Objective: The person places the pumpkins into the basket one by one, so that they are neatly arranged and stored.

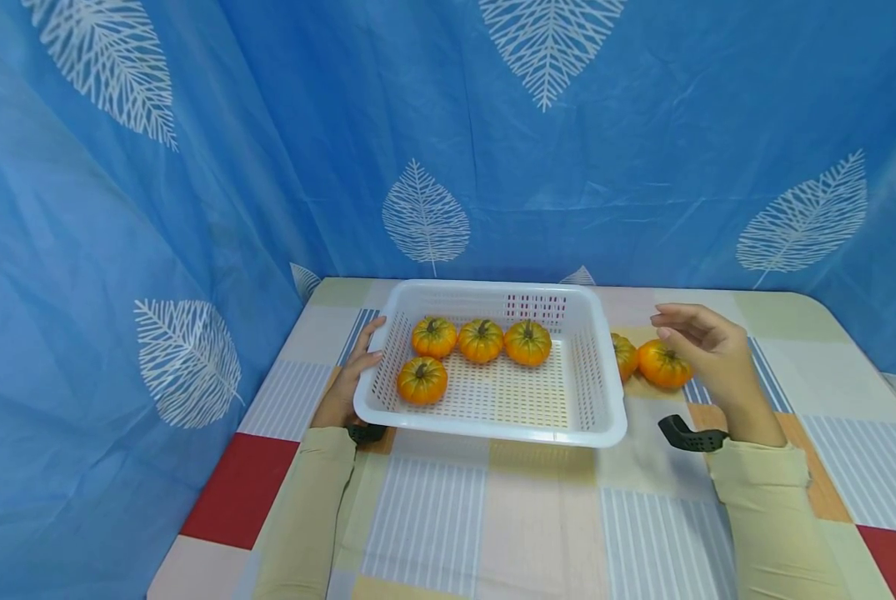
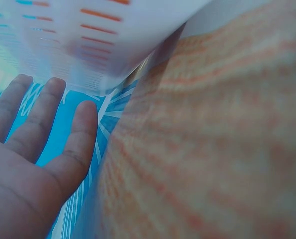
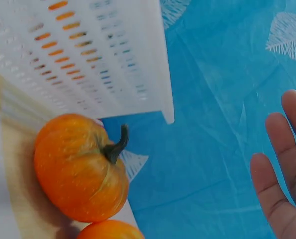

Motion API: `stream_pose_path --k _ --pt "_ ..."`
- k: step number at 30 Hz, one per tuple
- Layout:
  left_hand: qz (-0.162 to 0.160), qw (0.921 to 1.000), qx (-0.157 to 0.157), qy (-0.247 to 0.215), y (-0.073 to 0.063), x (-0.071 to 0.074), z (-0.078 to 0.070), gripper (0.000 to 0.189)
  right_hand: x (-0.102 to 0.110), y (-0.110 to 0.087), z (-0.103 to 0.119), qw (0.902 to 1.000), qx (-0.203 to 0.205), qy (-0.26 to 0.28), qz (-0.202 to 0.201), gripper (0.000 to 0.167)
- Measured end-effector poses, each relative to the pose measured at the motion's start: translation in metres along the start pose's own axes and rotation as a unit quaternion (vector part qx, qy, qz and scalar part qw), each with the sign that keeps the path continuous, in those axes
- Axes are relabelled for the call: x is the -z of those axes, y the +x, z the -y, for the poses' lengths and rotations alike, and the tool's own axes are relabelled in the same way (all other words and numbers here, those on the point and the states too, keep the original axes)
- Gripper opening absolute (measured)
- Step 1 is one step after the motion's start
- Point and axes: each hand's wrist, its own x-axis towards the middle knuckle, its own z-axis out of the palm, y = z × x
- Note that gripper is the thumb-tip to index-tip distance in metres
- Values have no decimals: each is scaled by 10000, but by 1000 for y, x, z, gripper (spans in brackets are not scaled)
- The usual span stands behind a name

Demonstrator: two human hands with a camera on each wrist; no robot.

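A white plastic basket (image 1: pixel 485 431) holds several small orange pumpkins: a row including one pumpkin (image 1: pixel 481 341) along the back, and another pumpkin (image 1: pixel 422 381) at the front left. My left hand (image 1: pixel 347 380) is at the basket's left side, its fingers extended along the outer wall; whether they touch it is unclear. In the left wrist view those fingers (image 2: pixel 77 142) look straight and spread. Right of the basket my right hand (image 1: pixel 706 346) is raised with nothing in it, above and beside an orange pumpkin (image 1: pixel 663 365). Another pumpkin (image 3: pixel 80 167) sits close to the basket's right wall, partly hidden in the head view.
The table has a patchwork-patterned cloth (image 1: pixel 538 517). A blue curtain (image 1: pixel 327 125) with white leaf prints hangs behind it and along the left. Each wrist carries a black strap-on device, such as the right wrist device (image 1: pixel 689 435).
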Motion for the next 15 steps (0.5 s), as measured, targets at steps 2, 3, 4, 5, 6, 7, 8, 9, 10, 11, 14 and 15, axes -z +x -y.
stream_pose_path --k 2,3,4,5,6,7,8,9,10,11,14,15 --pt "13 10000 -8 14 0 1 1 69 2 -1 -1 9999 -83 -111 -96 33" --pt "0 10000 -8 16 0 1 1 68 2 -2 -2 9997 -129 -147 -140 32" --pt "5 10000 -16 13 0 2 1 68 3 -2 -3 9996 -166 -162 -174 31" --pt "9 10000 -21 11 0 2 2 69 4 -2 -4 9994 -204 -205 -207 31" --pt "21 10000 -38 -9 1 3 2 69 4 -3 -4 9991 -243 -236 -235 30" --pt "29 10000 -51 -23 1 3 2 69 5 -3 -5 9990 -279 -251 -261 30" --pt "32 10000 -57 -41 1 3 2 69 6 -4 -6 9986 -302 -319 -290 30" --pt "43 9999 -74 -59 2 3 2 69 6 -5 -7 9985 -324 -317 -321 30" --pt "59 9999 -82 -74 2 3 3 69 7 -5 -8 9983 -338 -328 -350 30" --pt "63 9999 -87 -81 2 3 3 69 8 -6 -9 9981 -347 -346 -375 29" --pt "74 9999 -98 -100 2 3 3 69 10 -7 -12 9982 -355 -214 -432 30" --pt "75 9999 -102 -113 2 4 4 68 11 -8 -14 9982 -360 -170 -444 30"
